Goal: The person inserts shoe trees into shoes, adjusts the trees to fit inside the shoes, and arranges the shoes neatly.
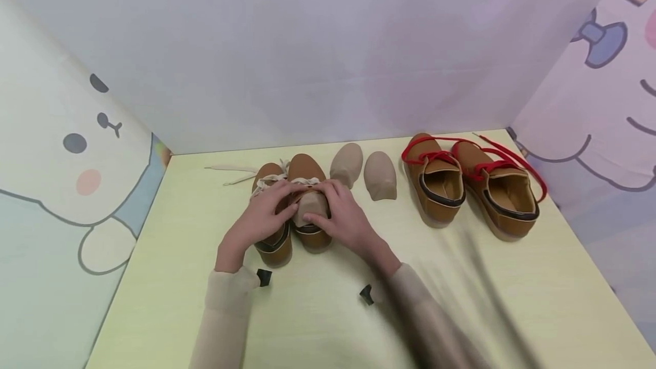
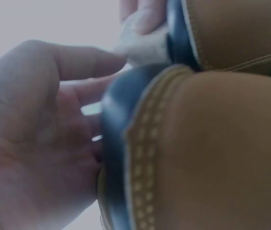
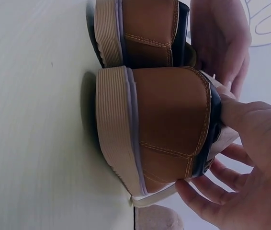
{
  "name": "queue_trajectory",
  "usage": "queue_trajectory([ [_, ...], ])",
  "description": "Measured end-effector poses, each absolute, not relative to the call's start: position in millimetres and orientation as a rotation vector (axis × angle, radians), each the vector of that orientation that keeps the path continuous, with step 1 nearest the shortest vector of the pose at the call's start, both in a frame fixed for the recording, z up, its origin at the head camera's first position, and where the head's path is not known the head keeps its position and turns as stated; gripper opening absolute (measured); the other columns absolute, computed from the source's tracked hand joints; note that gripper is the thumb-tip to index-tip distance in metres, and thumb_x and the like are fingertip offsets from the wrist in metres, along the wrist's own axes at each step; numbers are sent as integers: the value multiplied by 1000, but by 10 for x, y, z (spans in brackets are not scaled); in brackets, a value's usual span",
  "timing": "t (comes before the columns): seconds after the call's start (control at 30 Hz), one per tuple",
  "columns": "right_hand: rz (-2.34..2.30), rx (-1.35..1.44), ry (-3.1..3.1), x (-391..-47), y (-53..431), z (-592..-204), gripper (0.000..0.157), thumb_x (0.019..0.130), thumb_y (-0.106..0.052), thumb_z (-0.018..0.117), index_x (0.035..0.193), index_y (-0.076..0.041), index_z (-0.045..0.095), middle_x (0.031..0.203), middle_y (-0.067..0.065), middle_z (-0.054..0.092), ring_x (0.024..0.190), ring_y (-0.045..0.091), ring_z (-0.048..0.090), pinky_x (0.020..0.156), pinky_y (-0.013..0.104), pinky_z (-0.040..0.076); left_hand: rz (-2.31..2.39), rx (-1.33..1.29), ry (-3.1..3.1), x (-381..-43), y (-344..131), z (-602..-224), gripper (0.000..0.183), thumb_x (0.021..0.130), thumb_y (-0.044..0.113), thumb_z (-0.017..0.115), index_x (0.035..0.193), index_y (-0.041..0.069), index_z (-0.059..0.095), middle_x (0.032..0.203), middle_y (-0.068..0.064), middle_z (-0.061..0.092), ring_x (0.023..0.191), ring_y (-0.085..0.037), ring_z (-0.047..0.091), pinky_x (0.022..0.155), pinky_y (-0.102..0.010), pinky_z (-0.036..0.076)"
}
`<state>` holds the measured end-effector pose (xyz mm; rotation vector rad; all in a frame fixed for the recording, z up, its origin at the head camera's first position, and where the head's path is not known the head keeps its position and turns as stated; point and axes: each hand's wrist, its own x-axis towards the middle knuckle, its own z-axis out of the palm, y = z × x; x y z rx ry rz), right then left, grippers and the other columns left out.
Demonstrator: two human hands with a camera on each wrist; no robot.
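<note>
Two brown shoes with white laces stand side by side, the left shoe (image 1: 273,252) and the right shoe (image 1: 307,167). In the right shoe's opening sits a beige shoe insert (image 1: 310,207), its front part hidden inside. My left hand (image 1: 265,212) reaches over the left shoe and pinches the insert's left edge between thumb and fingers. From the other side my right hand (image 1: 344,218) holds the insert, thumb on top and fingers along the shoe's side. The right wrist view shows the shoe heel (image 3: 169,115) close up, with the insert (image 3: 224,139) at the collar.
Two more beige inserts (image 1: 380,175) lie right of the shoes. At the table's right stands a pair of brown shoes with red laces (image 1: 435,187). A loose white lace (image 1: 233,168) trails leftward. A fabric wall (image 1: 307,61) borders the table's far edge.
</note>
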<state>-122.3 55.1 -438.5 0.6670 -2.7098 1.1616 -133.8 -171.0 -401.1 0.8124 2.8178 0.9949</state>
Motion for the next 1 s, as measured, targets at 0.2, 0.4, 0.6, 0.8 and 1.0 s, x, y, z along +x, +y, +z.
queue_trajectory([
  [0.2, 1158, 666, -2733, -1248, 542, -4367, 61, 92, -43, 80, 140, -14, 54, 138, 7, 53, 126, 28, 53, 105, 49, 50, 1010, 826, 2741, -1328, -1741, -4000, 54, 98, 24, 73, 149, 22, 56, 140, -2, 60, 124, -25, 60, 105, -50, 48],
  [0.4, 1128, 686, -2743, -1281, 534, -4345, 59, 92, -40, 80, 137, -13, 54, 133, 9, 52, 120, 31, 53, 102, 49, 51, 1006, 803, 2774, -1344, -1716, -4020, 54, 96, 20, 75, 147, 25, 58, 137, -1, 62, 122, -25, 61, 105, -50, 49],
  [0.6, 1115, 669, -2755, -1282, 512, -4333, 59, 91, -39, 81, 136, -11, 54, 132, 11, 52, 119, 32, 53, 100, 49, 52, 968, 790, 2816, -1351, -1694, -4036, 52, 95, 20, 76, 144, 24, 60, 127, -2, 65, 106, -23, 60, 92, -43, 49],
  [0.8, 1086, 642, -2787, -1297, 468, -4303, 61, 88, -37, 84, 135, -12, 54, 132, 11, 51, 117, 33, 53, 91, 51, 56, 962, 779, 2863, -1332, -1682, -4050, 52, 93, 16, 78, 141, 20, 62, 126, -3, 67, 104, -23, 62, 89, -43, 50],
  [1.0, 998, 603, -2804, -1337, 437, -4320, 58, 84, -35, 88, 126, -13, 55, 127, 9, 52, 117, 32, 52, 85, 49, 58, 889, 759, 2969, -1345, -1615, -4090, 53, 86, 14, 85, 135, 21, 67, 126, -3, 70, 109, -24, 67, 88, -48, 55],
])
